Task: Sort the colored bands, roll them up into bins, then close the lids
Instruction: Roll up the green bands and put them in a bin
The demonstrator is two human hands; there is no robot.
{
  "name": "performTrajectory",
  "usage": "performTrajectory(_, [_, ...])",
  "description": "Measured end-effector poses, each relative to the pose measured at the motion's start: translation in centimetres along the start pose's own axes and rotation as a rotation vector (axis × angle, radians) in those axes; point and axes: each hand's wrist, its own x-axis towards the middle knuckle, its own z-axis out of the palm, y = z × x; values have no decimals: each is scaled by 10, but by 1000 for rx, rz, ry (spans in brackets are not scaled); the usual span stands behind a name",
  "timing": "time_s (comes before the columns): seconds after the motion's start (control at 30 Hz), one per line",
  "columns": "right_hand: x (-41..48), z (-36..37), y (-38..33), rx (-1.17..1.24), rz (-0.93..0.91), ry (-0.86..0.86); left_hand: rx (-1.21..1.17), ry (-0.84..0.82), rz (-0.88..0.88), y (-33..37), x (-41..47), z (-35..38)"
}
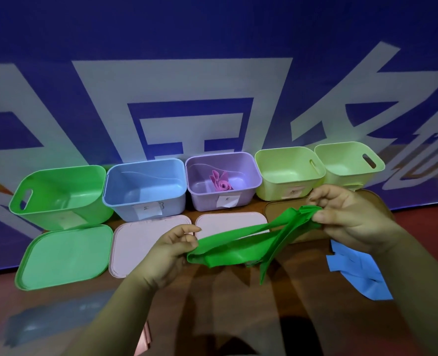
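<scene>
Green band (228,250): held above the worktop (238,304), centre-right of frame, stretched between both hands. Left hand (169,255) pinches its lower-left end. Right hand (354,222) pinches the bunched upper-right end. Blue band (359,273) lies flat on the worktop, lower right. Purple bin (207,199), centre of frame, stands open and holds a rolled pink band (220,182).
</scene>
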Motion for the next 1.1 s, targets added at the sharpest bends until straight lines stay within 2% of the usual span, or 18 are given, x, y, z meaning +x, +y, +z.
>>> performTrajectory(0.13, [3, 3, 1, 1, 7, -24, -36, 75, -37, -6, 6, 5])
performTrajectory(0.37, [5, 13, -1, 19, -18, -38, -102, 67, -42, -10, 11, 11])
performTrajectory(0.43, [6, 14, -1, 15, -15, -37, -2, 101, -30, -12, 11, 11])
performTrajectory(0.53, [7, 20, 1, -12, -19, -38, 275, 182, -34, -14, 13, 12])
performTrajectory(0.67, [12, 32, 6, -119, -48, -16, 428, 223, -34, -8, 10, 26])
performTrajectory(0.93, [16, 54, 3, -341, -117, 81, 381, 25, 244, 40, -14, 105])
performTrajectory(1.1, [14, 62, -2, -407, -152, 70, 431, -90, 384, 67, -30, 134])
